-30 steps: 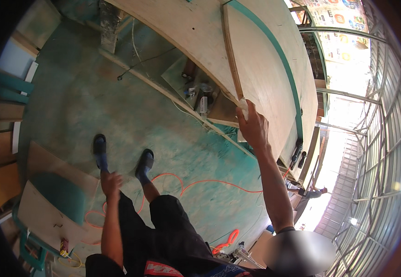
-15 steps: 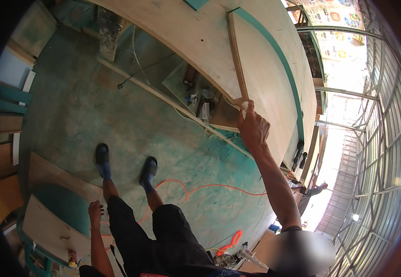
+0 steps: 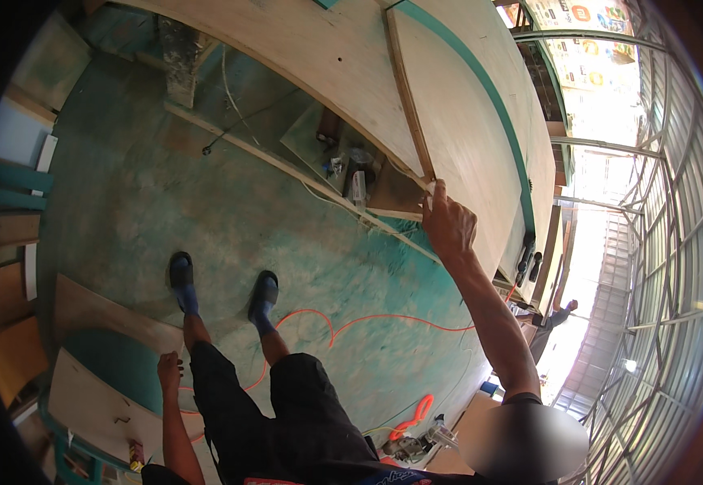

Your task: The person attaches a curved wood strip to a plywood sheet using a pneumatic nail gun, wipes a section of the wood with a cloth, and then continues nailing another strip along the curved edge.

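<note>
My right hand (image 3: 451,224) reaches out to the near end of a narrow wooden strip (image 3: 407,97) on the large pale board (image 3: 335,89). Its fingers are closed around a small white piece (image 3: 430,191), mostly hidden by the fingers, so its kind cannot be made out. The fingertips are at the strip's end, by the board's edge. A curved teal strip (image 3: 493,93) runs along the board beyond. My left hand (image 3: 170,373) hangs low at my side with its fingers curled and nothing visible in them, above a pale panel with a teal area (image 3: 117,368).
Under the board, a shelf holds a clear bottle (image 3: 358,186) and small items. An orange hose (image 3: 392,318) crosses the stained floor behind my feet. Black-handled tools (image 3: 529,257) sit at the board's right end. Another person (image 3: 557,318) stands far right. Boards (image 3: 4,283) lean at left.
The view has shifted slightly. My right hand has moved a little toward the right and nearer along the board's edge, and less of the white piece shows. My left hand stays hanging low.
</note>
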Demonstrator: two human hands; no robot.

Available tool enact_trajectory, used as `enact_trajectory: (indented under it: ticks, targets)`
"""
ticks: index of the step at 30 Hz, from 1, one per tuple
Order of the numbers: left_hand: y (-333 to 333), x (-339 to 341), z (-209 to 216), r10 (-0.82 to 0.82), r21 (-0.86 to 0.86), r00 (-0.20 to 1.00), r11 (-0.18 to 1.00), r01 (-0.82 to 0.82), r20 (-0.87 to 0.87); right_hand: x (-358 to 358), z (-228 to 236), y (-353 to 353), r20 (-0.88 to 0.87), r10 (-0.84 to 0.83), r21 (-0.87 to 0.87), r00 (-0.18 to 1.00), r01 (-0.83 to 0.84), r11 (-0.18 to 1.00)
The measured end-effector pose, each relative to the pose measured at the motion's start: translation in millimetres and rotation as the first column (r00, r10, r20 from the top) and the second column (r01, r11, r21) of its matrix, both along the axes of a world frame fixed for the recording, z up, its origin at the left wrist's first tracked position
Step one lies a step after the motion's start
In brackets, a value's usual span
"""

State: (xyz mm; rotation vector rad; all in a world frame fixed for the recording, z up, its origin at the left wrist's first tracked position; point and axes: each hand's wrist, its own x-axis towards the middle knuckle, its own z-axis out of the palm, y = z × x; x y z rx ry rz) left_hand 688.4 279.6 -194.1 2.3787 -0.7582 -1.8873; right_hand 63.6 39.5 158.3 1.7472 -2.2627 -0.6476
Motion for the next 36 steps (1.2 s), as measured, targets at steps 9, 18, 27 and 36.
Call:
enact_trajectory:
  ticks: [9,18,27,36]
  targets:
    - [15.8,3.0,-1.6,-0.042,-0.016,0.999,0.999,0.042,0.003,10.8,-4.0,-29.2,0.087,-0.023,-0.077,0.996,0.030,0.997]
    - [-3.2,-9.5,6.4,-0.053,-0.062,0.997,0.997,0.050,-0.053,10.2,-0.8,-19.7,0.059,-0.073,-0.040,0.996,0.076,0.996]
    - [-0.9,-6.4,-3.5,-0.064,-0.065,0.998,0.996,0.064,-0.002,-15.4,4.3,33.3,0.030,-0.014,0.015,0.999,0.013,1.000]
    - [11.8,-12.5,-13.4,-0.064,-0.114,0.997,0.992,0.058,-0.043,-37.9,8.9,72.9,0.021,0.044,0.043,0.999,-0.045,0.998]
